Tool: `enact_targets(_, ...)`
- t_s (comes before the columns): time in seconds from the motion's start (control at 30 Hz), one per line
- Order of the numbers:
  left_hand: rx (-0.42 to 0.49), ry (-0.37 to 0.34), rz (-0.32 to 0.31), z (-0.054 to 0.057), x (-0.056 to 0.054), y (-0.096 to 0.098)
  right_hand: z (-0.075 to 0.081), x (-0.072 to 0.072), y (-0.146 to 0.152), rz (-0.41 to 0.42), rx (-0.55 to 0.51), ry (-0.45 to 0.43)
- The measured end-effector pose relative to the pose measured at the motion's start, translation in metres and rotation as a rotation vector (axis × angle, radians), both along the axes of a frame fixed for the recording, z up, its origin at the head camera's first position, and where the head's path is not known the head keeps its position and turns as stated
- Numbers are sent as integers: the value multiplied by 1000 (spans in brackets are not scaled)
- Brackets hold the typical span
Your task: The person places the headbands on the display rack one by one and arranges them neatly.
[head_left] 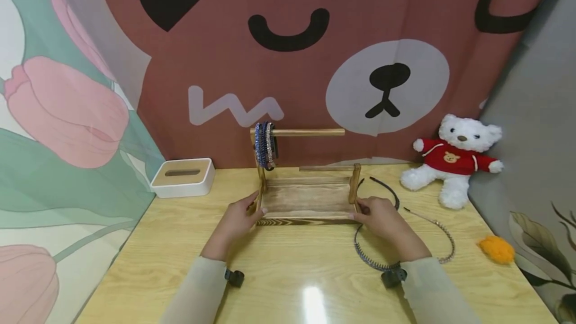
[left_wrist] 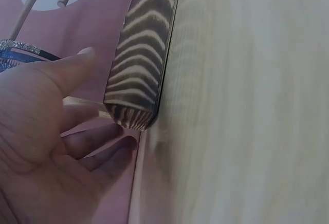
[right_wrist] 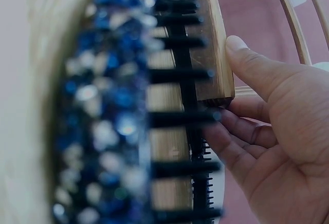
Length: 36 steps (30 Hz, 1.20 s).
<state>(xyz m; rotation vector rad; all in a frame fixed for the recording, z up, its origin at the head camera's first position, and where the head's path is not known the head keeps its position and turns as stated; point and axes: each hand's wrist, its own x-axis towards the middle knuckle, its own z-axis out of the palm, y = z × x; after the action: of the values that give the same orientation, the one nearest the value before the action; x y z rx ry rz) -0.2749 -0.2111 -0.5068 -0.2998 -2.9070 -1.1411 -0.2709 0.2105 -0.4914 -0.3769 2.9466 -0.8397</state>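
A wooden headband rack (head_left: 308,198) stands on the table between both hands, with a tray-like base and a rod (head_left: 310,132) above. Several glittery headbands (head_left: 264,145) hang at the rod's left end. My left hand (head_left: 239,218) grips the base's left end, its thumb toward the inside and its fingers around the outer side. At the opposite end my right hand (head_left: 379,216) holds the base between thumb and fingers. Near that wrist lies a blue beaded headband (right_wrist: 110,106), large and blurred in the right wrist view, partly hidden by the arm in the head view.
Right of the right hand lies a thin beaded headband (head_left: 445,236), with a dark headband (head_left: 388,187) behind the hand. A white teddy bear (head_left: 452,159) in red sits at the back right, an orange fluffy item (head_left: 497,249) nearer. A tissue box (head_left: 183,178) stands back left.
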Motion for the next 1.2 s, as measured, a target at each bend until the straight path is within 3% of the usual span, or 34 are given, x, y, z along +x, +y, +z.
enact_targets(0.23,-101,-17,-39,-8,1,2,-1,-1,0,-7,5,8)
enact_targets(0.57,-87,-31,-54,-8,3,2,-1,1,-1,-14,5,7)
enact_targets(1.0,-93,28,-67,-11,2,-5,2,-1,-3,1,10,21)
enact_targets(1.2,-95,23,-91,-11,0,-5,6,0,1,11,-1,5)
